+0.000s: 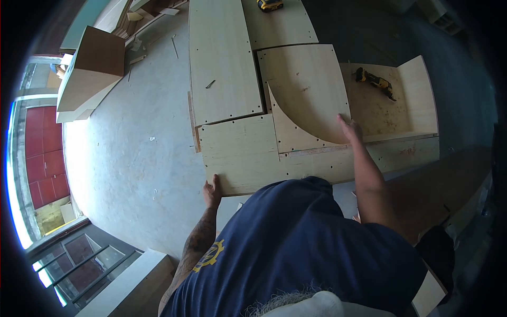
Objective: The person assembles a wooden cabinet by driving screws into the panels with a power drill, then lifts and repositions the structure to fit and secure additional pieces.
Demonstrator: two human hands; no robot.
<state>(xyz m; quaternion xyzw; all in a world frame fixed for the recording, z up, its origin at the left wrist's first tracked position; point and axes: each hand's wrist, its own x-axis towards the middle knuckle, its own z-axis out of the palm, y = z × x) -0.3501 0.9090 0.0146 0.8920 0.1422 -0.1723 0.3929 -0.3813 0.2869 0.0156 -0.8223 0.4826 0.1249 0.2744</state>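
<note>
A pale plywood cabinet assembly with screw dots along its edges lies before me. My left hand [212, 192] grips the near left corner of the long front panel [240, 153], thumb on top, the other fingers partly hidden. My right hand [350, 130] holds the near right corner of a plywood panel [317, 79], close to the tip of a curved-edged plywood piece [288, 129]. Left of that panel is a long plywood board [224, 68], with a small dark metal item [210, 84] on it.
A yellow-black power tool [376, 83] lies in the open compartment [417, 100] at right. Another yellow-black tool [270, 5] sits on the far panel. A brown box-like wooden piece [97, 58] stands at left, near stacked boards. The grey floor [142, 142] carries small scraps.
</note>
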